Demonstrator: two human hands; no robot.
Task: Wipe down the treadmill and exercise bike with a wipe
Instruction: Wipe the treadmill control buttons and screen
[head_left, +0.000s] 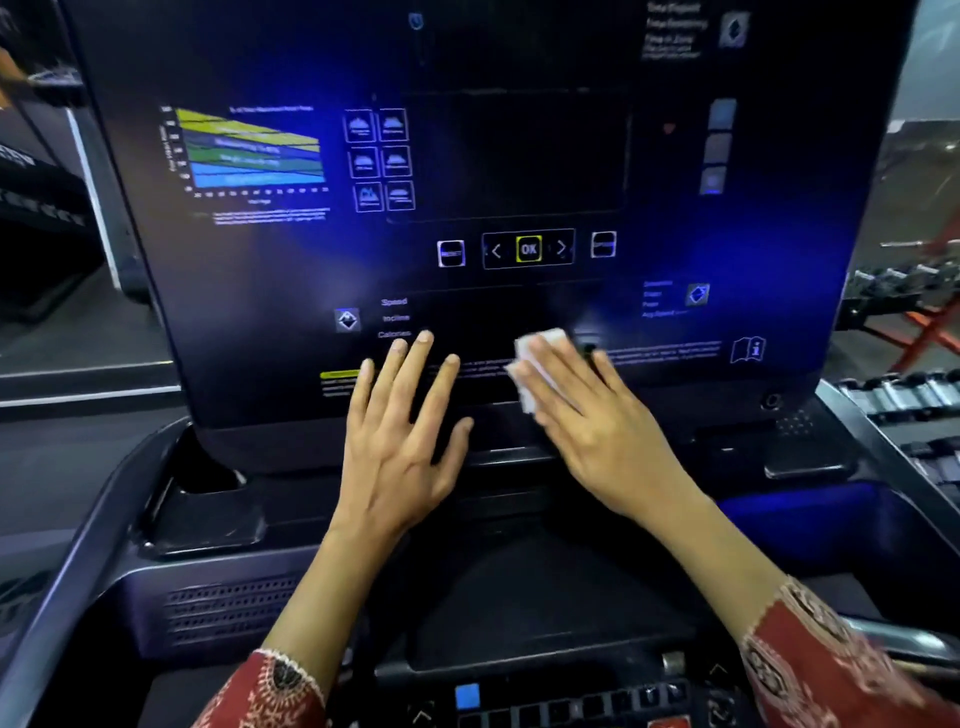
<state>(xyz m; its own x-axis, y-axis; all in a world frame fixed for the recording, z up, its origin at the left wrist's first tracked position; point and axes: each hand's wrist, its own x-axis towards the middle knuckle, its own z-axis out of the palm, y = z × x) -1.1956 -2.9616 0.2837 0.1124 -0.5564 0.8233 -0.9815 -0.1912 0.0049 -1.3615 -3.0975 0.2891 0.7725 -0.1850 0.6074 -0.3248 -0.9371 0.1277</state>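
Observation:
The treadmill's big dark console panel (519, 156) fills the view, with a coloured chart, program icons and an OK button. My right hand (587, 426) lies flat on the panel's lower edge and presses a white wipe (540, 348) against it, fingers straight. The wipe shows above and to the left of the fingertips. My left hand (402, 431) rests beside it to the left, fingers spread and straight, touching the panel's lower edge and holding nothing.
Below the panel are two cup-holder trays (208, 519) and a row of buttons (571, 706) near the bottom edge. A rack of dumbbells (904, 400) stands to the right, with a red frame (930, 322) behind it. The gym floor lies to the left.

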